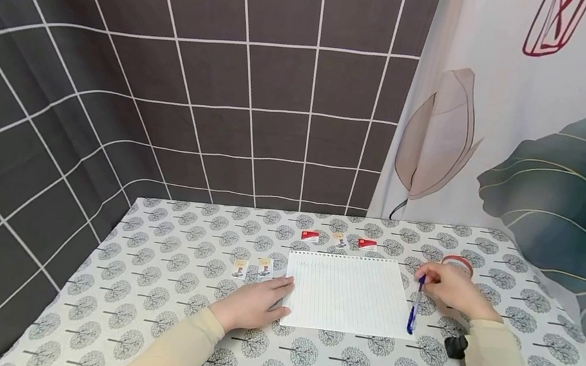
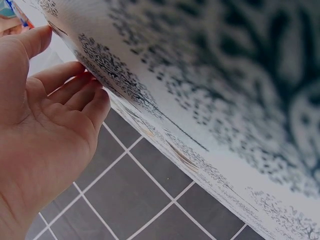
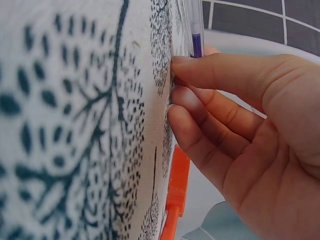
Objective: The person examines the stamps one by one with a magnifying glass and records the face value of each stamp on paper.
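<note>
A ruled white sheet of paper (image 1: pixel 346 297) with a row of punched holes along its far edge lies on the table. Faint handwriting runs across its top lines. My left hand (image 1: pixel 257 302) rests at the sheet's left edge, fingers loosely extended, with the thumb at the near corner. To the right of the sheet, my right hand (image 1: pixel 451 288) pinches one end of a clear-barrelled blue pen (image 1: pixel 414 309) between thumb and fingers. The pen's other end points toward me, close to the paper's right edge. In the right wrist view the fingertips (image 3: pixel 182 117) are right at the tablecloth.
Small red-and-white cards (image 1: pixel 310 236) and a picture card (image 1: pixel 339 239) lie beyond the sheet. Two more picture cards (image 1: pixel 265 268) lie left of it. An orange-red object (image 3: pixel 177 185) lies behind my right hand. The tree-print tablecloth (image 1: pixel 155 299) meets curtains behind.
</note>
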Motion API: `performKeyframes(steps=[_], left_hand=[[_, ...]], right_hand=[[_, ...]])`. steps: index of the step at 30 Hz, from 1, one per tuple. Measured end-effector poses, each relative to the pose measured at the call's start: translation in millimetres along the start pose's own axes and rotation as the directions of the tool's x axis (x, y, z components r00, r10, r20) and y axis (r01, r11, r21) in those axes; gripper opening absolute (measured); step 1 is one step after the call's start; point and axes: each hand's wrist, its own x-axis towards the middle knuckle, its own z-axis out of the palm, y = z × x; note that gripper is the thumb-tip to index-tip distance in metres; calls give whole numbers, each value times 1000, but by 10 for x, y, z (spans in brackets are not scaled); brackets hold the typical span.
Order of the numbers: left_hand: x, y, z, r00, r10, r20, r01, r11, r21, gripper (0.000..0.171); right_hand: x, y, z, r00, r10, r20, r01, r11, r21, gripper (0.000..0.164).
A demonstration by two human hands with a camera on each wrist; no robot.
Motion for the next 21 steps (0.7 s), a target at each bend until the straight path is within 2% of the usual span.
performKeyframes(steps=[10, 21], left_hand=[[-10, 16, -8, 1000, 9, -3, -9, 1000, 5, 60], [1, -8, 14, 1000, 15, 0, -15, 1000, 19, 60]], right_hand=[[-5, -25, 13, 1000, 21, 13, -21, 999, 29, 22], [-6, -34, 29, 998, 47, 31, -48, 999, 8, 25]])
